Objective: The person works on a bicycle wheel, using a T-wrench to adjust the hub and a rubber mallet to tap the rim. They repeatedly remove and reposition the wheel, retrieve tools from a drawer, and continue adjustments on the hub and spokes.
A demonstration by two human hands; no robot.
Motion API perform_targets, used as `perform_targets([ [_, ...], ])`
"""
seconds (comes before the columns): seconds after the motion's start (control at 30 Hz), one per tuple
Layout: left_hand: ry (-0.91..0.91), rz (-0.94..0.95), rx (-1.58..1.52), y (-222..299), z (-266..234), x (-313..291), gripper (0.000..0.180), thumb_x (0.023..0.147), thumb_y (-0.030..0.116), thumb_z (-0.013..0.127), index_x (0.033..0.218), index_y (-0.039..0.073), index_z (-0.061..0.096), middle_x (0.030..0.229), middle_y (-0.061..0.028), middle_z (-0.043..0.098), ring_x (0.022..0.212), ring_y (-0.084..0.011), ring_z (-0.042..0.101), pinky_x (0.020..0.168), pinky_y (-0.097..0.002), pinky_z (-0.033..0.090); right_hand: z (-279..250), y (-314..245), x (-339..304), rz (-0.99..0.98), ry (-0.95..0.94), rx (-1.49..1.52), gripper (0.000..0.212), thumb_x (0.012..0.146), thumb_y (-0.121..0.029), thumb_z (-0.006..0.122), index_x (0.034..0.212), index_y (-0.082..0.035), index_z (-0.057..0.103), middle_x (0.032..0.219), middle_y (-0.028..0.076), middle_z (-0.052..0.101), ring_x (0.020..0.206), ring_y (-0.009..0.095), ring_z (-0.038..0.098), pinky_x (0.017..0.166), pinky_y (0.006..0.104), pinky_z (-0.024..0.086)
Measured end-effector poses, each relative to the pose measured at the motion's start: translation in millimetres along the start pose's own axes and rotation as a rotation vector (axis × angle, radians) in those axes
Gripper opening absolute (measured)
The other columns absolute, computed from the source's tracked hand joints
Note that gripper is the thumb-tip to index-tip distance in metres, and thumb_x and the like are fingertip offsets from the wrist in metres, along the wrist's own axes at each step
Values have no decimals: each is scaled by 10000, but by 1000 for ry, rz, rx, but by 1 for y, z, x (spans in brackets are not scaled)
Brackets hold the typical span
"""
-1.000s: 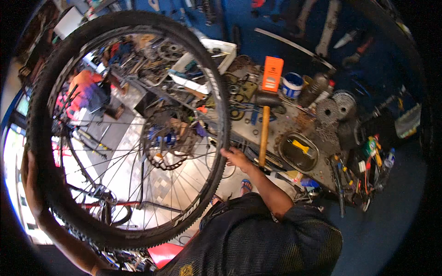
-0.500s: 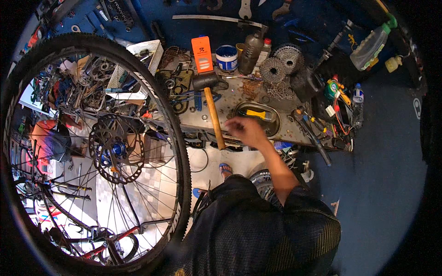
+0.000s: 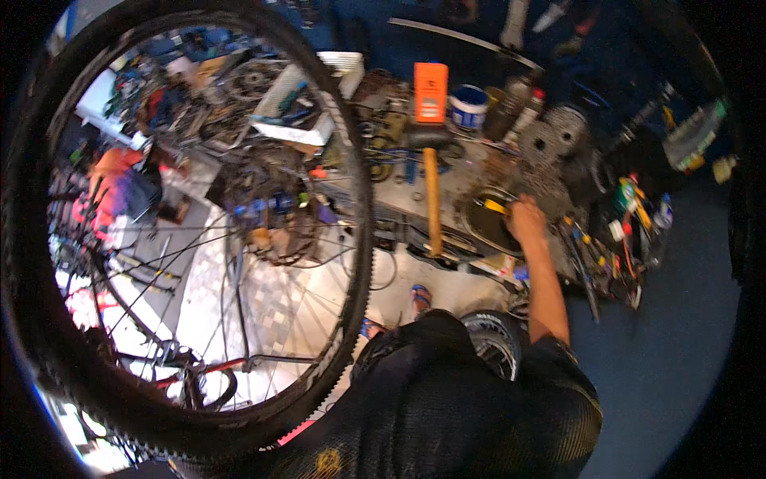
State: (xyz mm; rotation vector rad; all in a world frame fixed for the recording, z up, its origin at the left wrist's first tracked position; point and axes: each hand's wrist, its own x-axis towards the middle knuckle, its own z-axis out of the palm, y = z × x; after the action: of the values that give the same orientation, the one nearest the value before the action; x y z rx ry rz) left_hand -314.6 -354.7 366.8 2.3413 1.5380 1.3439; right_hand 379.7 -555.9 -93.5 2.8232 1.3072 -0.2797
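Observation:
My right hand (image 3: pixel 527 222) reaches over the right rim of an oval metal tray (image 3: pixel 477 233) on the workbench. Its fingers look curled and closed, slightly blurred. Beside the fingertips lies a yellow-and-black tool (image 3: pixel 496 207), its right end hidden by the hand; whether the fingers grip it cannot be made out. Left of the tray, a mallet (image 3: pixel 432 199) with a wooden handle and black head rests with its handle end past the bench edge. My left hand does not show.
A large bicycle wheel (image 3: pixel 369 199) stands close on the left, with a person (image 3: pixel 120 191) visible through its spokes. Cassettes (image 3: pixel 550 140), a blue-and-white tub (image 3: pixel 467 108) and an orange box (image 3: pixel 431 92) occupy the bench's back. Tools (image 3: pixel 578 263) lie at right; a tyre (image 3: pixel 493 339) is below.
The view has swung left, so the scene sits farther right. My right hand has moved right from beside the mallet handle to the tray's right side, and its spread fingers have curled.

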Motion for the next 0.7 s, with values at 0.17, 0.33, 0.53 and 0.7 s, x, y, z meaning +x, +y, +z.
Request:
perform_targets([
  [0.17,-8,23,-58,-4,-6,4,607,1034,404,594,1504,32,498,1448,-149,565,1297,-266,556,1095,-381,429,5,8,11,-132,57,-74,321,777,-168,798,1085,-83,772,1339,216,616,1228,382,600,1024,474,524],
  [0.33,1,31,-73,0,-7,1,609,1028,405,601,1500,33,501,1443,-150,567,1294,-268,557,1091,-384,431,4,8,8,-220,162,-142,324,730,-134,816,1048,-98,767,1220,186,637,1153,383,626,954,473,554],
  [0.53,11,28,-73,-2,-11,-1,611,1020,405,609,1496,35,505,1438,-152,570,1290,-271,559,1087,-387,433,-15,0,-3,-126,59,-60,355,790,-165,793,1136,-99,745,1297,231,639,1226,409,604,1008,483,531],
  [0.7,16,18,-60,-1,-9,0,614,1014,405,616,1493,37,508,1434,-154,573,1287,-273,560,1083,-390,434,-29,-24,-1,-130,177,67,356,844,-240,771,1172,-102,740,1287,251,645,1205,413,625,1002,490,534],
])
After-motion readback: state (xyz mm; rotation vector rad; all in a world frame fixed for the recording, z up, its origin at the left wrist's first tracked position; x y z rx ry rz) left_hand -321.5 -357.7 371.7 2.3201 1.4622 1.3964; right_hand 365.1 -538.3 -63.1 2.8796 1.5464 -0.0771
